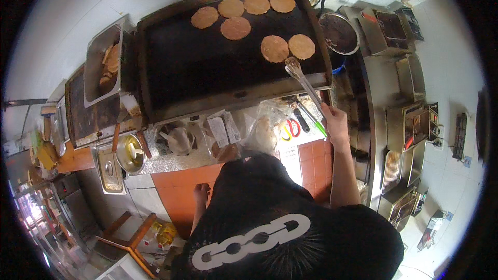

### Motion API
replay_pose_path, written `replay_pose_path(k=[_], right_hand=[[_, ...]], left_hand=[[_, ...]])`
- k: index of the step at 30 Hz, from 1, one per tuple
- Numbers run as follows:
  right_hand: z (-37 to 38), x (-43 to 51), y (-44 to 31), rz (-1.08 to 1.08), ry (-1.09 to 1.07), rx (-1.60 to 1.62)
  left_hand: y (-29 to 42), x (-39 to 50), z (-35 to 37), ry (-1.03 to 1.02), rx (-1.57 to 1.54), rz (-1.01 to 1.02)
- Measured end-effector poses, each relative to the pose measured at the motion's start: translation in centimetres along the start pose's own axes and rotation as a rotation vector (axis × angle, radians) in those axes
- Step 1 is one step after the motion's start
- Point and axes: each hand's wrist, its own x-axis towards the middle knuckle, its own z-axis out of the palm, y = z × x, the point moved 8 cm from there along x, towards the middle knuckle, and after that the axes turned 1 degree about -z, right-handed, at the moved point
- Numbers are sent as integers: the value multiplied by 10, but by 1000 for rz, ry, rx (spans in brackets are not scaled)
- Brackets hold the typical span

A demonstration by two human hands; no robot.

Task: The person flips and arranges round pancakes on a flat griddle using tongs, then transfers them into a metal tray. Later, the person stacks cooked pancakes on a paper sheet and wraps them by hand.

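Note:
My right hand [335,121] grips metal tongs [310,90] by the handle end. Their darkened tips reach over the griddle [194,66], just below two flat round patties: a browner one [274,49] and a paler one [302,47]. Farther back on the same black plate lie several more round patties [235,28]. Down beside my body hangs my left hand [201,192], in front of the orange tiles; its fingers look curled, and nothing shows in it.
Left of the griddle stands a deep steel pan [102,66] with cooked pieces. Below the griddle are a clear plastic bag [264,130], red-handled scissors [294,127], a green-handled tool [320,129] and a pot [131,153] of yellow liquid. Fryers [414,124] line the right.

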Motion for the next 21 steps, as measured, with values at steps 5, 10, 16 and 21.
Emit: replay_pose_path(k=[5,10,16,21], right_hand=[[41,42,16,13,-31,169],[83,95,-27,-120,-33,206],[93,126,-112,-549,190,-186],[80,108,-155,-600,274,-441]], left_hand=[[18,-5,2,-14,76,4],[25,-10,-4,27,43,50],[-1,-18,-3,-55,587,472],[-44,-14,-7,55,932,472]])
